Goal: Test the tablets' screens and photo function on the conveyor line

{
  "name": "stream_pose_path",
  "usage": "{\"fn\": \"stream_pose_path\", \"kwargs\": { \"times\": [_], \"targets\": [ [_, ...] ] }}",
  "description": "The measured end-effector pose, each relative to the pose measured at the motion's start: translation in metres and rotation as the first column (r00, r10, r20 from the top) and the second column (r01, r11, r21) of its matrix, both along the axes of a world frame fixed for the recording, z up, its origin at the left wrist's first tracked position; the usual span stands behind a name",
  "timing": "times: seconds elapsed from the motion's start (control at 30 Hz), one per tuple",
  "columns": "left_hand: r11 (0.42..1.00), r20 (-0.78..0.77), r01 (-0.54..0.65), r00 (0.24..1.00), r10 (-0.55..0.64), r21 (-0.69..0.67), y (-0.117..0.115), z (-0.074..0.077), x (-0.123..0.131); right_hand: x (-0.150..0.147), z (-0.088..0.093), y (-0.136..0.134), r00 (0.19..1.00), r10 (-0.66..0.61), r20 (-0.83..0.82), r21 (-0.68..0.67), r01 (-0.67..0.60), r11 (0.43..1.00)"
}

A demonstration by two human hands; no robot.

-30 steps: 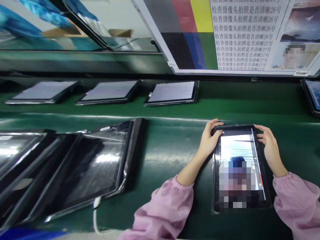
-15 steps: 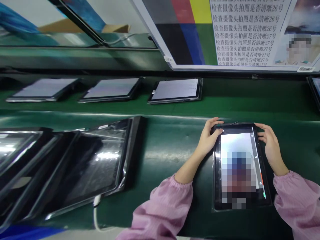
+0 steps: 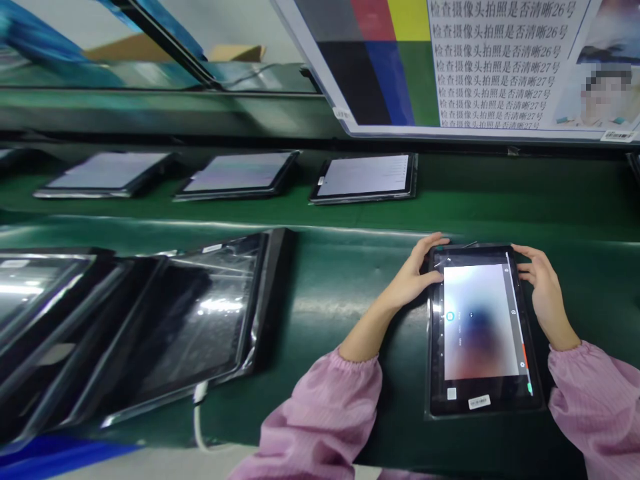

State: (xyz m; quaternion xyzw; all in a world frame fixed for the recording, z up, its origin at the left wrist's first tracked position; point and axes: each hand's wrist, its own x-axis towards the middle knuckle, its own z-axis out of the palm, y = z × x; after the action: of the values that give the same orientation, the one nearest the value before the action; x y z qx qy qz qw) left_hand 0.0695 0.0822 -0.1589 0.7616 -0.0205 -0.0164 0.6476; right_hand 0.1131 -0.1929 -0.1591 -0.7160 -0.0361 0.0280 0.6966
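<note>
A black tablet [image 3: 480, 393] lies on the green work surface, its screen lit with a blurred camera picture. My left hand [image 3: 416, 272] grips its upper left corner, thumb on the left edge of the front and fingers over the far edge. At the upper right corner, my right hand [image 3: 545, 290] holds the side, with fingertips bent against the edge and partly hidden. A small barcode label [image 3: 479, 401] is stuck near the tablet's lower end, and a round blue icon shows at the left of the screen.
Several dark film-covered tablets [image 3: 200, 313] overlap at the left, with a white cable [image 3: 198, 417] at the nearest one. Behind, tablets with lit screens [image 3: 367, 177] lie in a row on a green strip. A printed test chart [image 3: 495, 67] stands at the back right.
My left thumb has slid down the tablet's left edge. The picture on the screen has changed, and a blue icon now shows. The whole view has shifted slightly.
</note>
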Motion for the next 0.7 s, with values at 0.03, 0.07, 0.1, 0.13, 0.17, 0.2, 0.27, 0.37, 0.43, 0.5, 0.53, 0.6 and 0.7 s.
{"fn": "stream_pose_path", "kwargs": {
  "times": [0.03, 0.07, 0.1, 0.13, 0.17, 0.2, 0.27, 0.37, 0.43, 0.5, 0.53, 0.6, 0.7],
  "targets": [
    [0.998, -0.006, 0.053, 0.999, -0.053, 0.029, 0.004, 0.001, -0.002, 0.000, 0.000, 0.000, 1.000, 0.001, -0.001, 0.000, -0.001, 1.000],
    [0.992, -0.020, 0.106, 0.994, -0.105, 0.062, 0.008, 0.003, -0.004, 0.000, 0.000, 0.000, 1.000, 0.001, -0.001, 0.000, -0.001, 1.000],
    [0.983, -0.039, 0.158, 0.987, -0.155, 0.097, 0.011, 0.005, -0.006, 0.000, 0.000, 0.001, 1.000, 0.000, 0.000, -0.001, 0.000, 1.000],
    [0.970, -0.058, 0.204, 0.978, -0.198, 0.131, 0.014, 0.007, -0.009, 0.000, 0.000, 0.001, 1.000, 0.000, 0.000, -0.001, 0.000, 1.000],
    [0.956, -0.075, 0.244, 0.969, -0.235, 0.163, 0.017, 0.009, -0.011, 0.000, 0.000, 0.001, 1.000, -0.001, 0.001, -0.001, 0.001, 1.000],
    [0.942, -0.086, 0.277, 0.960, -0.265, 0.190, 0.019, 0.011, -0.013, 0.000, 0.000, 0.001, 1.000, -0.002, 0.001, 0.000, 0.002, 1.000],
    [0.922, -0.084, 0.308, 0.951, -0.297, 0.236, 0.021, 0.014, -0.015, 0.000, 0.000, 0.001, 1.000, -0.001, 0.001, 0.000, 0.001, 1.000],
    [0.909, -0.064, 0.306, 0.952, -0.300, 0.283, 0.020, 0.016, -0.017, 0.000, 0.000, 0.001, 1.000, 0.001, -0.003, 0.000, -0.001, 1.000],
    [0.902, -0.058, 0.301, 0.953, -0.298, 0.310, 0.018, 0.017, -0.018, 0.000, 0.001, 0.001, 1.000, 0.001, -0.008, 0.000, -0.001, 1.000],
    [0.894, -0.062, 0.300, 0.953, -0.297, 0.332, 0.016, 0.019, -0.018, 0.000, 0.001, 0.002, 1.000, -0.003, -0.011, 0.002, 0.003, 1.000],
    [0.894, -0.066, 0.297, 0.954, -0.292, 0.336, 0.014, 0.019, -0.018, -0.001, 0.001, 0.002, 1.000, -0.004, -0.013, 0.004, 0.004, 1.000],
    [0.899, -0.074, 0.287, 0.958, -0.279, 0.330, 0.012, 0.020, -0.018, -0.001, 0.001, 0.002, 1.000, -0.004, -0.015, 0.007, 0.005, 1.000],
    [0.929, -0.072, 0.246, 0.969, -0.235, 0.276, 0.012, 0.016, -0.021, 0.000, 0.000, 0.002, 1.000, 0.002, -0.020, 0.015, -0.001, 1.000]
  ]
}}
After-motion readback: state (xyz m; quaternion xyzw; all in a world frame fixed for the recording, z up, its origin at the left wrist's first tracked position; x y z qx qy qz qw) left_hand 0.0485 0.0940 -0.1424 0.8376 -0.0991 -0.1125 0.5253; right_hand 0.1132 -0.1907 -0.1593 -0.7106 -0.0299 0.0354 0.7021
